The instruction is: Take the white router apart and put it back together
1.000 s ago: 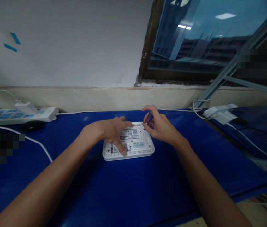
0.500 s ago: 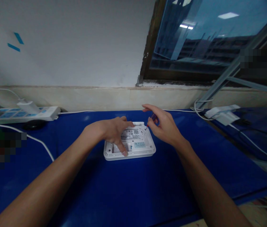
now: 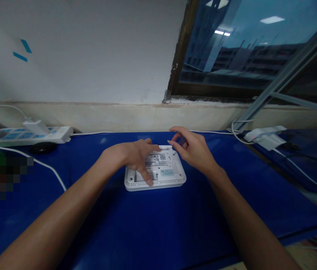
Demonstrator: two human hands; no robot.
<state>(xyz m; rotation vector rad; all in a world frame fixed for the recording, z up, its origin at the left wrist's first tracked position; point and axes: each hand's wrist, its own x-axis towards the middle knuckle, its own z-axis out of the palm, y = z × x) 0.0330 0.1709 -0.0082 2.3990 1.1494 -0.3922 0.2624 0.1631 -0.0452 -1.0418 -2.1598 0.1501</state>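
A white router point(image 3: 177, 168) lies flat on the blue tabletop, its vented underside with printed labels facing up. My left hand point(image 3: 137, 159) is spread across its left part and holds it down, the thumb near the front edge and the fingers toward the far edge. Beside the far right corner is my right hand point(image 3: 193, 148), raised slightly, with thumb and index finger curved. A small dark purplish tool point(image 3: 182, 140) sits in its curled fingers, mostly hidden, so its exact kind does not show.
A white power strip point(image 3: 60, 135) with a plugged-in adapter stands at the back left, a black round object point(image 3: 43, 147) in front of it. White cables run along the wall and table. At the back right are a white adapter point(image 3: 268, 137) and a metal frame point(image 3: 271, 92).
My right thumb and index finger have shifted slightly left and closer together near the router's corner. My left hand keeps its hold. The view has shifted slightly.
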